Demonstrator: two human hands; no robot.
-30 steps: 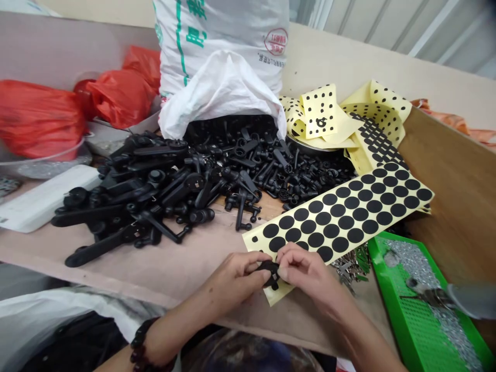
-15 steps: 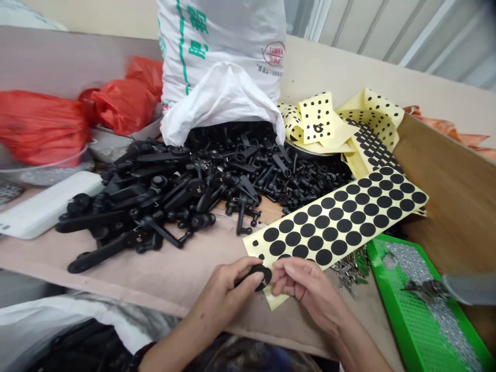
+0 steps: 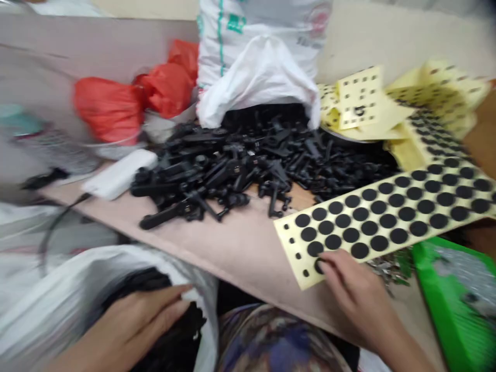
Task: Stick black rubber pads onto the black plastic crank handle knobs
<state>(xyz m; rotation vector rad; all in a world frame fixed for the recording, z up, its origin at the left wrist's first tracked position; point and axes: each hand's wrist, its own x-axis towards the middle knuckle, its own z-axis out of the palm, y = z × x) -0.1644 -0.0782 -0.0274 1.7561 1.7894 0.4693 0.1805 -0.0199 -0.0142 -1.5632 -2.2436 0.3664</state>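
My left hand (image 3: pixel 135 320) hangs over an open white sack (image 3: pixel 50 305) at the lower left. Its fingers are stretched out, and nothing shows between them. Black plastic parts (image 3: pixel 178 341) lie inside that sack, just beyond and under the hand. On the right, my right hand (image 3: pixel 358 292) pinches a round black sticker (image 3: pixel 318 265) at the near left corner of a pale yellow sheet (image 3: pixel 310 281). Rows of black discs cover this sheet, with a column of small dots along its left edge. Motion blur softens both hands.
A heap of black crank-like parts (image 3: pixel 217 175) spills from a white printed sack (image 3: pixel 259 67). Left of it stand a white box-shaped device (image 3: pixel 120 173) with a cable and red bags (image 3: pixel 108 108). At right are a green tray (image 3: pixel 437 289), metal clips (image 3: pixel 391 268) and used yellow sheets (image 3: pixel 364 98).
My left hand has moved left and down from the sheet to the lower sack, and its round black part is no longer visible. My right hand now pinches a sticker. The view has turned left.
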